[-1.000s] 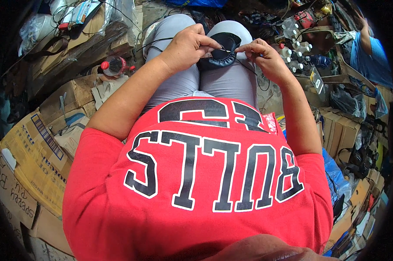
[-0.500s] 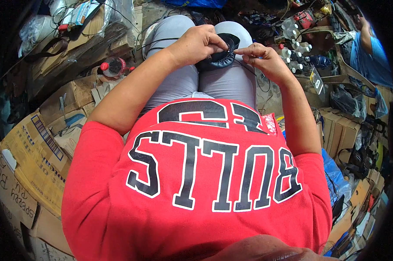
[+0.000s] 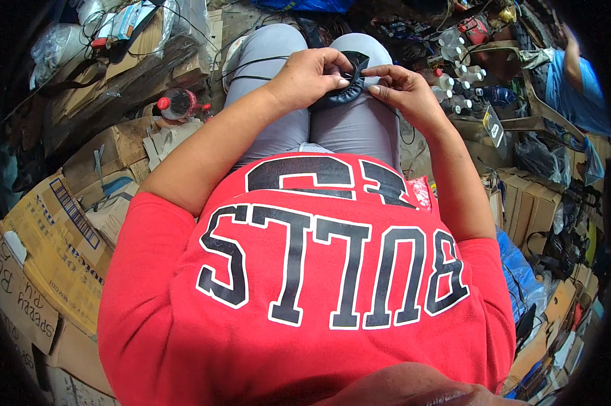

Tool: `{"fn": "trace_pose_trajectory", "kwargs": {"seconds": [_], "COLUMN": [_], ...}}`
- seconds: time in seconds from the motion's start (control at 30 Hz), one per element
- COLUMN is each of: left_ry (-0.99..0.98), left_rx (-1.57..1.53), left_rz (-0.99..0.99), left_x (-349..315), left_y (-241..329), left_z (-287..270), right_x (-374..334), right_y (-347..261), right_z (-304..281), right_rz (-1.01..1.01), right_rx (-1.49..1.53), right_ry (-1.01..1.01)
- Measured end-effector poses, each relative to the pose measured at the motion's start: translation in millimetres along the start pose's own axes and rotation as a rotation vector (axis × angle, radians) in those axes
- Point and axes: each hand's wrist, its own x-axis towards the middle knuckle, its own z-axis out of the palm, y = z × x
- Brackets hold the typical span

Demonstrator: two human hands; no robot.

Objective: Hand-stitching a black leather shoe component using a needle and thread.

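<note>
On my right thigh lies a rounded black, shiny, leather-like piece [image 3: 338, 97] with a puckered rim; its exact kind is unclear. My left hand [image 3: 312, 74] is closed in a pinch on its upper left side, thumb against the rim. Just right of it, my right hand [image 3: 400, 88] pinches with thumb and forefinger close to the rim. A thin light line, perhaps a needle or thread, shows between the two hands; what the right fingers hold is too small to make out. Dark cord [image 3: 265, 59] stretches across my left thigh toward my left hand.
Cardboard boxes [image 3: 62, 250] are piled at the left, with a red-capped bottle [image 3: 177, 104] beside my left arm. Several small white-capped bottles [image 3: 451, 44] stand at the right. A blue-clothed person [image 3: 579, 84] is at the far right edge. Blue plastic [image 3: 518, 271] lies by my right elbow.
My left hand has turned, and its thumb now presses near the rim. My right hand has shifted slightly, its fingertips now bunched closer at the piece. The person's arm at far right has moved.
</note>
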Motion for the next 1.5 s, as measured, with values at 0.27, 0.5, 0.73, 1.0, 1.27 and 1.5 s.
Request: {"fn": "trace_pose_trajectory", "kwargs": {"seconds": [0.27,0.5,0.73,1.0,1.27,1.5], "left_ry": [0.015,0.013,-0.149,-0.256,-0.289,-0.329], "left_rx": [0.206,0.189,0.515,0.783,0.819,0.808], "left_rz": [0.233,0.096,0.119,0.238,0.209,0.269], "left_x": [9.3,-6.6,0.0,9.2,6.3,7.0], "left_y": [-0.5,11.0,33.0,43.2,38.4,35.8], "left_z": [-1.7,-20.3,-15.7,-11.6,-19.5,-24.6], "right_x": [9.9,0.4,-28.6,4.2,-3.0,7.0], "right_y": [-12.1,1.2,9.2,-17.6,-56.6,-44.8], "right_z": [2.4,-24.9,-24.5,-73.4,-39.1,-2.6], "right_rz": [0.059,0.006,0.159,-0.127,-0.487,-0.557], "right_rx": [-0.094,-0.042,-0.127,-0.224,-1.064,-1.417], "right_ry": [0.021,0.005,-0.007,0.195,0.184,-0.120]}}
